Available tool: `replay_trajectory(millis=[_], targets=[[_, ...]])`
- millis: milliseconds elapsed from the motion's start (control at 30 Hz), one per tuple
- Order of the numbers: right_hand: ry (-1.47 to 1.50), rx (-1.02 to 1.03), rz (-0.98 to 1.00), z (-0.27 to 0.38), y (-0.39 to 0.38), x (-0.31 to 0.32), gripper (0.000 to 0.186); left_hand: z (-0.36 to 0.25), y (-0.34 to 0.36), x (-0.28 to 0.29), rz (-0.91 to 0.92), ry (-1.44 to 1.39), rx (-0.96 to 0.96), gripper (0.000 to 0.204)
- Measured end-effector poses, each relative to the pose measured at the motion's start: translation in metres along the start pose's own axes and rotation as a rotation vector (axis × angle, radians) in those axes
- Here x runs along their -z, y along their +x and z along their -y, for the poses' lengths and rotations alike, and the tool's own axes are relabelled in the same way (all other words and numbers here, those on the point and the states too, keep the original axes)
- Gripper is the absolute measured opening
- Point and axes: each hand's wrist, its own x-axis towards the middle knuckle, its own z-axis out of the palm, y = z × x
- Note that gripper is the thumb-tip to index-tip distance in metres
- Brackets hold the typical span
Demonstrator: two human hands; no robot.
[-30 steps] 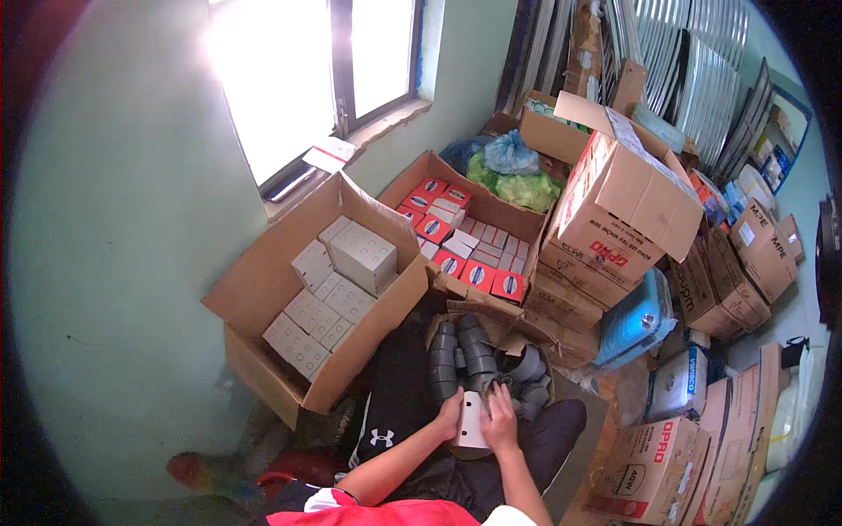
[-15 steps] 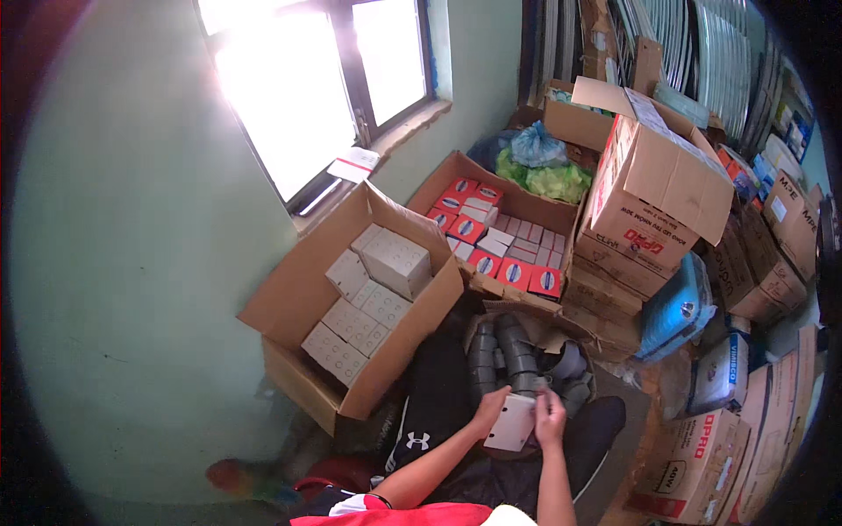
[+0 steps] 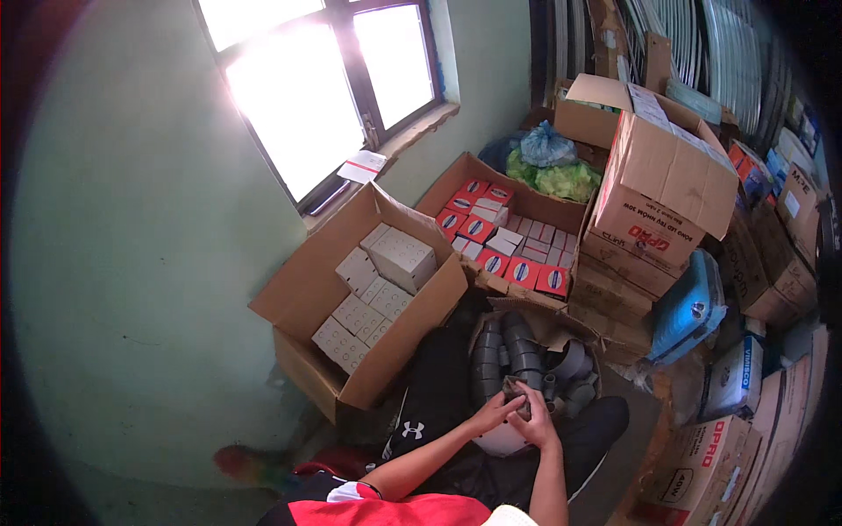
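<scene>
Close together above my lap, my left hand and my right hand both have their fingers closed on a small grey-brown piece. Its kind is hard to make out, since the fingers cover much of it. Below the hands a white box rests on my lap, partly hidden by my forearms. Just beyond them stands an open carton with grey plastic pipe fittings stacked in curved rows. A wide grey ring-shaped fitting lies to the right in the same carton.
At the left an open carton holds several white boxes. Behind it another carton has red boxes and small white ones. Stacked cartons, a blue wrapped case and more cartons line the right side.
The white box that my hands held upright now lies lower on my lap. My hands have come together on the small grey-brown piece. The view has shifted slightly.
</scene>
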Motion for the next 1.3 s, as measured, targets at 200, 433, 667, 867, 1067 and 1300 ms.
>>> replay_trajectory(millis=[200, 433, 667, 867, 1067, 1300], targets=[[0.236, -0.190, -0.137, 0.004, -0.005, 0.003, 0.125, 0.006, 0.017, 0.003, -0.079, -0.081, 0.004, 0.040], [-0.267, -0.278, -0.221, 0.010, -0.017, 0.009, 0.050, -0.070, 0.037, 0.034, -0.466, -0.019, -0.149, 0.013], [-0.347, 0.049, -0.462, 0.009, -0.005, -0.001, 0.037, -0.090, 0.021, 0.002, -0.234, 0.566, -0.510, 0.035], [-0.196, -0.111, -0.648, -0.003, -0.009, -0.016, 0.052, -0.071, 0.025, 0.001, -0.087, 0.324, -0.312, 0.036], [0.110, -0.008, -0.674, -0.018, -0.010, -0.014, 0.034, -0.076, 0.018, -0.023, 0.128, 0.777, -0.620, 0.043], [0.078, -0.356, -0.679, -0.028, -0.005, -0.015, 0.031, -0.072, 0.044, -0.026, -0.004, 0.767, -0.433, 0.034]])
